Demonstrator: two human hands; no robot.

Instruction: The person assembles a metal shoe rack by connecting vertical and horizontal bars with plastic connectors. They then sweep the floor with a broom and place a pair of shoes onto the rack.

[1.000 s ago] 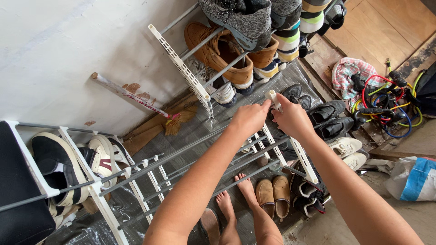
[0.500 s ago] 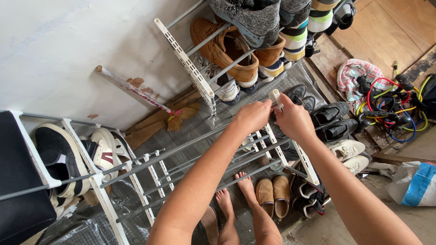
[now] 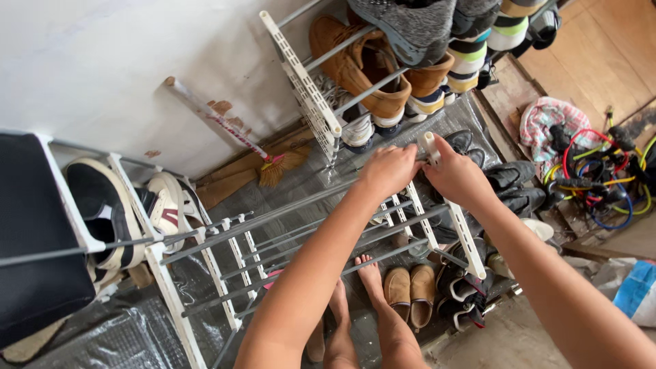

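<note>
A: Item one, hands?

B: Left hand (image 3: 388, 171), fingers curled down over the top of the white side frame (image 3: 447, 208) of the low shoe rack, where the grey rails (image 3: 287, 212) meet it. Right hand (image 3: 459, 176), clenched around the upper end of the same frame, thumb beside its rounded white tip. Both hands grasp it; neither is open.

A: Location of the frame?

B: Centre of view, slanting from the hands down toward the lower right. It stands between the tall loaded rack and the floor shoes on the right.

A: Under the rails?

B: Bare feet (image 3: 355, 301) of the person, and a pair of tan slippers (image 3: 410, 290) just beside them. Black shoes (image 3: 465, 301) with white trim lie under the frame's lower end.

A: Tall rack?

B: White perforated upright (image 3: 301, 75), holding tan suede shoes (image 3: 362, 65), a grey knit sneaker (image 3: 410, 24), and striped soles further right.

A: Left side?

B: A black-and-white sneaker (image 3: 102, 205) and a white sneaker with a red mark (image 3: 167, 205) on another rack section.

A: Remainder?

B: Broom (image 3: 232, 133) leaning on the white wall; black leather shoes (image 3: 512, 181); coloured resistance bands (image 3: 601, 174) beside a plaid cloth (image 3: 547, 116).
</note>
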